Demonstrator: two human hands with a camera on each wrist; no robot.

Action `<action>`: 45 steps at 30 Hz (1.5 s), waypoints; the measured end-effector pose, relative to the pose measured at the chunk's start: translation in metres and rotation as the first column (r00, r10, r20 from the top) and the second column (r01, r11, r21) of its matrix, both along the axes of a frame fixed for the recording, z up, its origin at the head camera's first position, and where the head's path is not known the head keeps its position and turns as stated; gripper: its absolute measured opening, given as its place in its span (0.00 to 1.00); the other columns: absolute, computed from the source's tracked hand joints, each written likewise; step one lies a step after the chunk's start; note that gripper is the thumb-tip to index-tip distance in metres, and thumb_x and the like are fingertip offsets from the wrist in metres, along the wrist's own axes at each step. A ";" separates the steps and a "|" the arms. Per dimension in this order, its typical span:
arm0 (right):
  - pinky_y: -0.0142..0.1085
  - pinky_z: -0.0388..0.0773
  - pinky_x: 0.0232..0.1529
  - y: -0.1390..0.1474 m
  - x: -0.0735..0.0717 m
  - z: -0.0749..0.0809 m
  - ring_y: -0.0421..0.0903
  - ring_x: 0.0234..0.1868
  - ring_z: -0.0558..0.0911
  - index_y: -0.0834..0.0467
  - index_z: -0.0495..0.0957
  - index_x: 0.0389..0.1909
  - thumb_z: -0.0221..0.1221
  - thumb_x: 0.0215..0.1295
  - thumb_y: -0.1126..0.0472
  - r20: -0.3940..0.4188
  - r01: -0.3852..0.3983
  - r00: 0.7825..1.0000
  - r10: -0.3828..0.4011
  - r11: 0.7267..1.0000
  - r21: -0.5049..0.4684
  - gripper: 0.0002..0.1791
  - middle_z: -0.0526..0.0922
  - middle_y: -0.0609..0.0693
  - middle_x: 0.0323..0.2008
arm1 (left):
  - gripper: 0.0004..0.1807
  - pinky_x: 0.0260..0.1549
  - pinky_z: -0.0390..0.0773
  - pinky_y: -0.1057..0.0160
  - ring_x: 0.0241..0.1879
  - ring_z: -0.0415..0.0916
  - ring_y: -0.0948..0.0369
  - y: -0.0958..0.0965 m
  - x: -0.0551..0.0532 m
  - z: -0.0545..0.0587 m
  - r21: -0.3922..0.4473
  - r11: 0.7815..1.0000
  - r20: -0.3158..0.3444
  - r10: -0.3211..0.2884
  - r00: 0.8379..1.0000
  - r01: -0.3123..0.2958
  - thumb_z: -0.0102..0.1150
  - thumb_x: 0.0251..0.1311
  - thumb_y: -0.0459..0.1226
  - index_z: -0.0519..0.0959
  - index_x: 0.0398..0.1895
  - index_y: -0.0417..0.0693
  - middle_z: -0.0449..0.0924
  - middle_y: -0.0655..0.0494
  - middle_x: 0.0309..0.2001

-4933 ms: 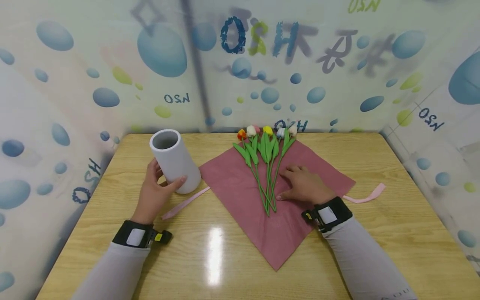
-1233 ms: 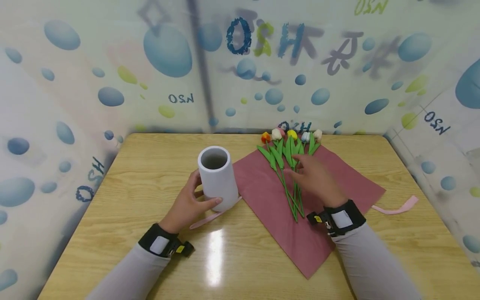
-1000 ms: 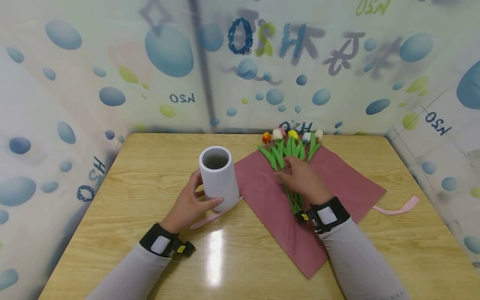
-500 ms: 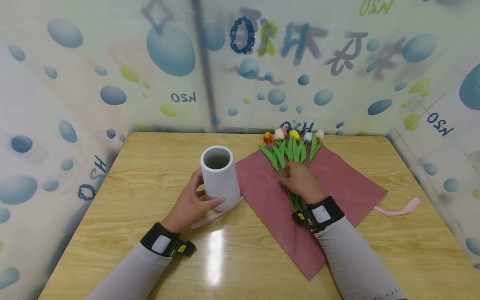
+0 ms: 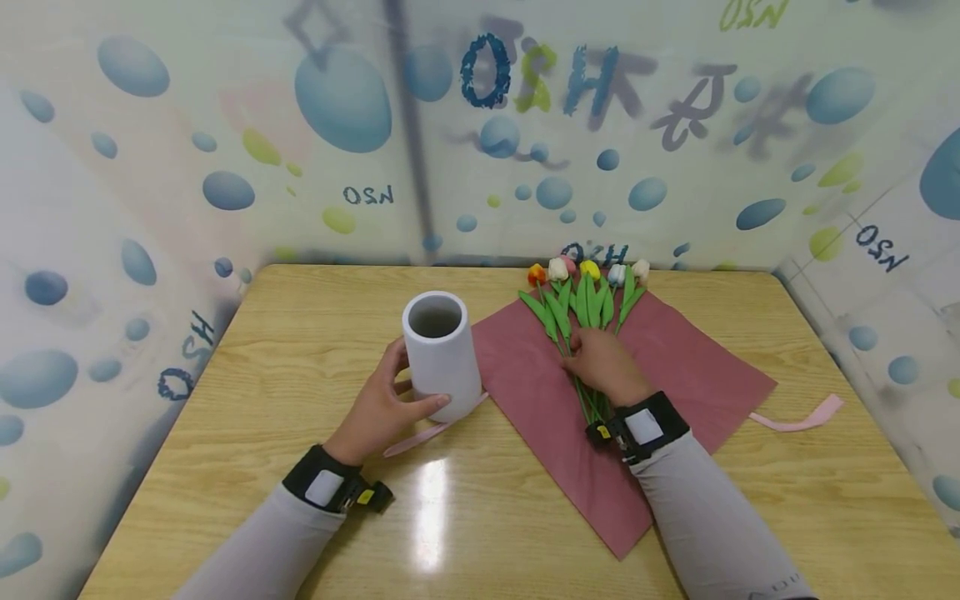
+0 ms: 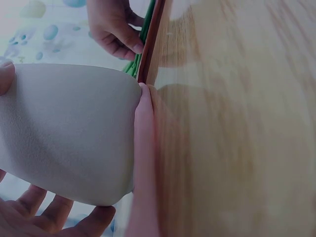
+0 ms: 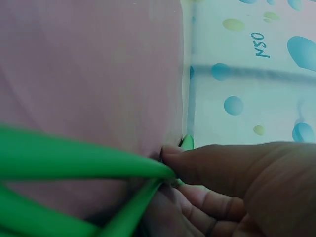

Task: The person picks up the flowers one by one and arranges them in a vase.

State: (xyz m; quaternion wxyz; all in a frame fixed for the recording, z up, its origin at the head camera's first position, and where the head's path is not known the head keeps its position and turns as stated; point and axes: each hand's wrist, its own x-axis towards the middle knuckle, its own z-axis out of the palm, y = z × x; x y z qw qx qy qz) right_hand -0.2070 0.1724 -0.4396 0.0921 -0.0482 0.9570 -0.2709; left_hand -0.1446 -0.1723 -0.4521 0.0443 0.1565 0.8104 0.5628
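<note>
My left hand (image 5: 378,408) grips a white cylindrical vase (image 5: 442,367), thumb across its front and fingers round the far side. The vase stands upright, its mouth facing up, at the left edge of dark pink wrapping paper (image 5: 540,442). In the left wrist view the vase's base (image 6: 126,163) meets a pink ribbon (image 6: 145,163). Several tulips (image 5: 588,300) with orange, white, pink, yellow and pale blue heads lie fanned on the paper. Their green stems (image 7: 133,207) are pinched between the thumb and fingers of my right hand (image 5: 603,362), which partly covers them.
The other ribbon end (image 5: 798,421) sticks out from under the paper on the right. All this lies on a wooden table (image 5: 315,325), whose far edge meets a patterned wall covering (image 5: 480,167). A camera strap sits on each wrist.
The vase in my left hand has moved right, up to the paper. The paper and tulips lie somewhat further right. My right hand went from beside the stems, lifted, then took hold of them.
</note>
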 end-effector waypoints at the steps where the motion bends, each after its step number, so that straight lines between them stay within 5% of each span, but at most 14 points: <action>1: 0.33 0.58 0.23 0.000 0.000 0.000 0.43 0.20 0.63 0.53 0.62 0.20 0.66 0.69 0.59 0.001 0.002 1.000 -0.002 1.000 -0.009 0.24 0.56 0.43 0.19 | 0.51 0.66 0.74 0.35 0.73 0.66 0.49 0.000 0.000 0.000 0.000 1.000 0.000 0.000 1.000 0.000 0.78 0.58 0.44 0.55 0.79 0.73 0.66 0.58 0.73; 8: 0.33 0.60 0.23 0.003 0.000 -0.001 0.43 0.18 0.63 0.53 0.62 0.22 0.65 0.71 0.61 0.037 0.012 0.999 -0.009 0.995 -0.096 0.23 0.58 0.43 0.18 | 0.52 0.66 0.74 0.35 0.73 0.65 0.49 0.000 0.000 0.000 -0.001 1.000 0.003 -0.001 1.000 0.001 0.78 0.58 0.43 0.54 0.79 0.72 0.66 0.57 0.73; 16: 0.34 0.66 0.22 0.010 -0.001 0.002 0.43 0.19 0.70 0.60 0.73 0.32 0.62 0.73 0.60 0.144 0.034 0.990 -0.002 0.975 -0.220 0.11 0.65 0.44 0.18 | 0.52 0.66 0.74 0.35 0.73 0.65 0.49 0.000 0.000 -0.001 0.001 1.000 0.003 -0.003 1.000 0.003 0.77 0.58 0.44 0.54 0.79 0.73 0.65 0.58 0.73; 20: 0.35 0.76 0.29 0.016 -0.003 0.001 0.45 0.27 0.79 0.65 0.78 0.49 0.60 0.75 0.60 0.165 0.017 0.986 0.023 0.971 -0.239 0.12 0.77 0.51 0.29 | 0.52 0.66 0.73 0.34 0.73 0.65 0.48 0.000 0.000 0.000 0.001 1.000 0.006 0.002 1.000 -0.002 0.78 0.58 0.44 0.54 0.79 0.73 0.65 0.58 0.74; 25: 0.38 0.85 0.38 0.023 -0.005 0.003 0.48 0.38 0.86 0.69 0.73 0.64 0.57 0.77 0.61 0.196 0.022 0.980 0.042 0.949 -0.315 0.21 0.83 0.61 0.47 | 0.52 0.66 0.73 0.33 0.72 0.65 0.47 0.001 0.001 -0.001 0.007 1.000 0.008 0.004 1.000 -0.004 0.77 0.58 0.43 0.54 0.80 0.71 0.63 0.57 0.74; 30: 0.39 0.87 0.40 0.025 -0.007 0.006 0.50 0.43 0.86 0.68 0.69 0.67 0.56 0.78 0.61 0.244 0.086 0.969 0.027 0.895 -0.438 0.23 0.81 0.62 0.50 | 0.52 0.66 0.73 0.33 0.72 0.65 0.48 0.001 0.000 -0.001 0.005 1.000 0.001 0.003 1.000 -0.003 0.77 0.58 0.43 0.54 0.80 0.71 0.63 0.57 0.74; 36: 0.37 0.86 0.43 0.028 -0.011 0.004 0.46 0.46 0.83 0.66 0.68 0.69 0.57 0.78 0.59 0.237 0.069 0.968 0.076 0.834 -0.547 0.25 0.79 0.57 0.50 | 0.52 0.66 0.73 0.33 0.72 0.65 0.48 0.001 0.000 -0.001 0.001 1.000 0.000 0.007 1.000 -0.007 0.77 0.58 0.44 0.54 0.80 0.71 0.64 0.57 0.74; 45: 0.42 0.89 0.45 0.030 -0.008 0.007 0.42 0.40 0.85 0.65 0.68 0.63 0.57 0.79 0.62 0.250 0.101 0.953 0.170 0.600 -0.794 0.18 0.80 0.46 0.40 | 0.52 0.66 0.72 0.33 0.72 0.65 0.48 0.002 -0.001 -0.002 0.001 1.000 0.007 0.004 1.000 -0.004 0.77 0.58 0.44 0.53 0.80 0.71 0.64 0.57 0.74</action>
